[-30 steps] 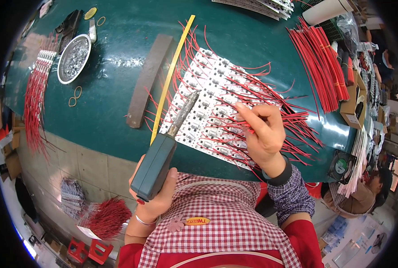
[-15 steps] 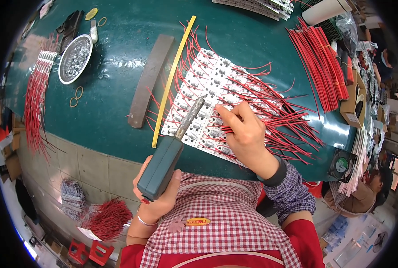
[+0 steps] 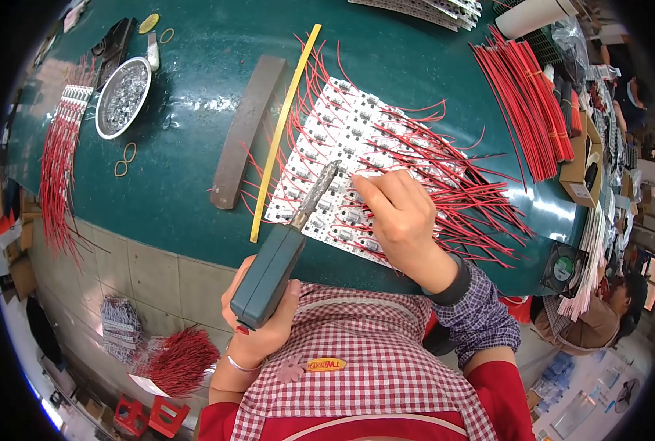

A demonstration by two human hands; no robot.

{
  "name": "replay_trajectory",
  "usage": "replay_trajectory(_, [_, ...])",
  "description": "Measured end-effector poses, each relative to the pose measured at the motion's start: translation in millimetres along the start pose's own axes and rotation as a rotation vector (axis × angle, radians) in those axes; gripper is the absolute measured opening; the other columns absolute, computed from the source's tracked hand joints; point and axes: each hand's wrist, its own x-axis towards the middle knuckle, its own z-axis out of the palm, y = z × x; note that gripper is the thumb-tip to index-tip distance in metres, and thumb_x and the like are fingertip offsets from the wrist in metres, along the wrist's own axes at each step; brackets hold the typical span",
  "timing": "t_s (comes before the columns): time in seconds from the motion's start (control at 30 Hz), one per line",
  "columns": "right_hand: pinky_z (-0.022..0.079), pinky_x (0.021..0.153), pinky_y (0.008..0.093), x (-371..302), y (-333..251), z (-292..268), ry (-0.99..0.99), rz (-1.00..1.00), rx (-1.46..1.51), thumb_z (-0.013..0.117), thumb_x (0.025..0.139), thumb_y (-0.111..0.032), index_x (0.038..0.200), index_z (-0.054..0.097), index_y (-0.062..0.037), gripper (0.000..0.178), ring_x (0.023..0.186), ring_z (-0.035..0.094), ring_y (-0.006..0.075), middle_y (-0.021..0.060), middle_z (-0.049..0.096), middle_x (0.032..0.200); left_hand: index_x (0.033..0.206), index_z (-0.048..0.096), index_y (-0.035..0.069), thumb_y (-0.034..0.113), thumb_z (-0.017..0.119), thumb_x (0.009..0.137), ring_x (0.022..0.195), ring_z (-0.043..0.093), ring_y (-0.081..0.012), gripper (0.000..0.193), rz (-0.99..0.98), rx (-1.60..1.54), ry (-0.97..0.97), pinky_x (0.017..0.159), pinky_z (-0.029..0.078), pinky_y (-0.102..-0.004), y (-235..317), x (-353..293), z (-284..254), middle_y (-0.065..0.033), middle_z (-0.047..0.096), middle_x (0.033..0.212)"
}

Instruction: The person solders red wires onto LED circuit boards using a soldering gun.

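My left hand (image 3: pixel 268 331) is wrapped around the dark green body of a soldering iron (image 3: pixel 267 275). Its thick, crusted metal tip reaches up over a white circuit board panel (image 3: pixel 327 229) dotted with small parts. To the right of the tip, my right hand (image 3: pixel 404 220) hovers low over the panel, thumb and forefinger pinched together. Whatever thin thing is in that pinch is too small to make out. Rows of red wires (image 3: pixel 481 202) stick out from the panel, mostly to the right, some passing beneath my right hand.
Left of the panel lie a yellow strip (image 3: pixel 287 132) and a dark flat bar (image 3: pixel 248 132). A metal bowl (image 3: pixel 102 117) of silvery bits and a wired panel (image 3: pixel 59 147) are farther left. Bundled red wires (image 3: pixel 537 110), a cardboard box (image 3: pixel 578 187) and a small fan (image 3: pixel 564 267) line the right.
My right hand's fingers have drawn closer together and shifted slightly near the iron's tip. The soldering iron has moved slightly to the right and down; the panel stays in about the same place.
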Motion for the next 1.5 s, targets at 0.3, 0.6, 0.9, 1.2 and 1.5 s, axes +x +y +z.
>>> replay_trajectory(0.3, [0.045,0.063,0.0353,-3,3,4,-0.007,-0.031,-0.023,0.062,0.071,-0.001,0.102,0.07,-0.0018,0.032,0.078,0.058,0.023,0.0053,0.059,0.083,0.099,0.069,-0.006,-0.006,0.073,0.077,0.074,0.066,-0.0228,0.023,-0.036,0.005,-0.066,0.066,0.053,-0.0306,-1,-1,0,-0.015,0.067,0.095])
replay_trajectory(0.6, [0.044,0.064,0.0335,-5,5,8,0.001,-0.054,-0.04,0.062,0.075,-0.009,0.101,0.068,-0.0023,0.028,0.081,0.056,0.0214,0.0043,0.056,0.086,0.093,0.066,-0.005,-0.007,0.071,0.077,0.069,0.063,-0.0183,0.017,-0.114,0.129,-0.158,0.063,0.05,-0.0286,7,1,-4,-0.0115,0.065,0.088])
replay_trajectory(0.9, [0.046,0.065,0.0333,-4,3,7,-0.01,-0.045,-0.057,0.062,0.074,-0.01,0.101,0.068,-0.0025,0.028,0.082,0.057,0.0213,0.0044,0.056,0.086,0.091,0.067,-0.005,-0.008,0.07,0.076,0.068,0.063,-0.0215,0.017,-0.044,0.149,-0.155,0.06,0.05,-0.0298,5,1,-5,-0.0132,0.064,0.086])
replay_trajectory(1.2, [0.047,0.064,0.033,-4,3,8,-0.008,-0.046,-0.067,0.062,0.074,-0.01,0.099,0.068,-0.0033,0.027,0.082,0.057,0.0211,0.0042,0.056,0.086,0.093,0.067,-0.006,-0.008,0.071,0.075,0.068,0.064,-0.0246,0.019,-0.074,0.081,-0.078,0.061,0.051,-0.0311,-8,-14,-4,-0.0139,0.065,0.088])
replay_trajectory(1.5, [0.048,0.064,0.0335,-5,2,7,-0.011,-0.042,-0.042,0.064,0.074,-0.008,0.1,0.069,-0.0008,0.028,0.081,0.057,0.0222,0.0059,0.055,0.085,0.093,0.067,-0.006,-0.007,0.072,0.076,0.075,0.067,-0.0249,0.018,-0.031,0.107,-0.085,0.066,0.053,-0.0305,7,-4,1,-0.0146,0.066,0.093])
